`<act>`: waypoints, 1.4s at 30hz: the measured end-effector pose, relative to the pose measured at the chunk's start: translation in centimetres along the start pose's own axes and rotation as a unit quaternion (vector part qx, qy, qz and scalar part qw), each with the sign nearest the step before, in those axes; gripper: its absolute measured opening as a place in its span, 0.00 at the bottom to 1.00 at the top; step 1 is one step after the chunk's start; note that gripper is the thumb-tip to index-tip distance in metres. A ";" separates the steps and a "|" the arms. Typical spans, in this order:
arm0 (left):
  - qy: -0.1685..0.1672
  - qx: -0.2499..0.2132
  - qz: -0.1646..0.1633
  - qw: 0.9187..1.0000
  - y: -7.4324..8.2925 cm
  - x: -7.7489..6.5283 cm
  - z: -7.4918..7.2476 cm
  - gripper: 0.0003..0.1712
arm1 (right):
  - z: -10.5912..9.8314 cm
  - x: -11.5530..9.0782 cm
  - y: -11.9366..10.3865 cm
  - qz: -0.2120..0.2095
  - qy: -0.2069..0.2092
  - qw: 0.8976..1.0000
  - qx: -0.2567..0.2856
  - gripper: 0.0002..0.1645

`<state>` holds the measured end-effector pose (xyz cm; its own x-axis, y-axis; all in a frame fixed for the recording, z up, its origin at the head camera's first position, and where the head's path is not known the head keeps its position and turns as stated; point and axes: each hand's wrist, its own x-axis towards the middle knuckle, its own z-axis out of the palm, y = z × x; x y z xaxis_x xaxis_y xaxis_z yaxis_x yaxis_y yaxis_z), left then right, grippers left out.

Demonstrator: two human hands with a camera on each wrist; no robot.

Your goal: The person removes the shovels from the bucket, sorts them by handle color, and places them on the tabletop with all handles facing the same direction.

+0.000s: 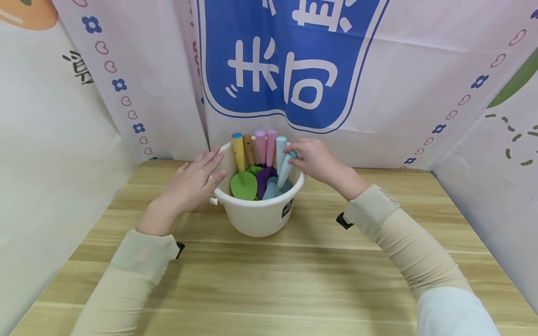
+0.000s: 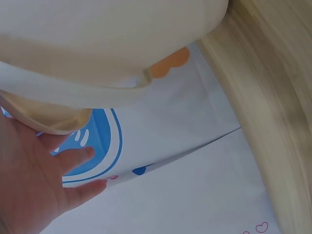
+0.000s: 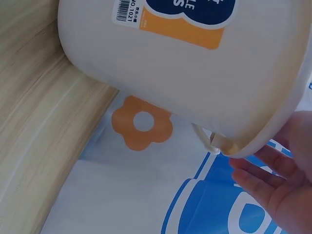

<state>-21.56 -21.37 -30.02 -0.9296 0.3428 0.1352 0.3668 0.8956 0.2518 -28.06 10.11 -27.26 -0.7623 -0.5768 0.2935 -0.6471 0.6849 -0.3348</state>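
Pinches handle end of tilted pale-blue trowel (image 1: 286,171) between right hand (image 1: 316,158) thumb and fingertip, other fingers loosely bent outside right rim of white bucket (image 1: 252,219). Leans tilted pale-blue trowel inside bucket's right side, blade down, handle toward far right. Has left hand (image 1: 189,182) at bucket's left rim, fingers straight and spread, nothing gripped; cannot tell how firm the contact. Also see 5 trowels in bucket, handles up: upright pale-blue trowel (image 1: 281,147) just left of tilted pale-blue trowel, then 2 pink-handled trowels (image 1: 271,148), wooden-handled trowel (image 1: 249,151), and yellow-handled trowel (image 1: 244,186) farthest left, green blade facing near. See bucket upright at far middle of wood-grain table (image 1: 294,298), just in front of printed cloth backdrop (image 1: 399,102). Note dark label (image 1: 287,208) on bucket's right near side.
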 end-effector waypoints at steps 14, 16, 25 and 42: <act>0.003 -0.012 0.009 1.000 0.0 -0.2 0.1 0.41 | 0.7 -0.6 -0.9 -0.034 0.035 0.998 0.025 0.16; 0.004 -0.011 0.010 1.000 0.0 -0.2 0.1 0.41 | 0.8 -0.6 -1.1 -0.032 0.038 0.998 0.045 0.16; 0.002 -0.013 0.006 1.000 0.0 -0.2 0.1 0.41 | 1.3 -0.3 -2.1 -0.005 0.026 0.988 0.155 0.15; -0.001 -0.007 0.003 1.000 0.0 -0.2 -0.1 0.41 | 0.8 -0.8 -2.4 -0.043 0.068 0.979 0.185 0.12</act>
<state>-21.31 -21.45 -29.91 -0.9273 0.3494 0.1344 0.3733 0.8893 0.2640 -25.86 8.55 -27.42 -0.7127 -0.5435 0.4434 -0.6870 0.4134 -0.5976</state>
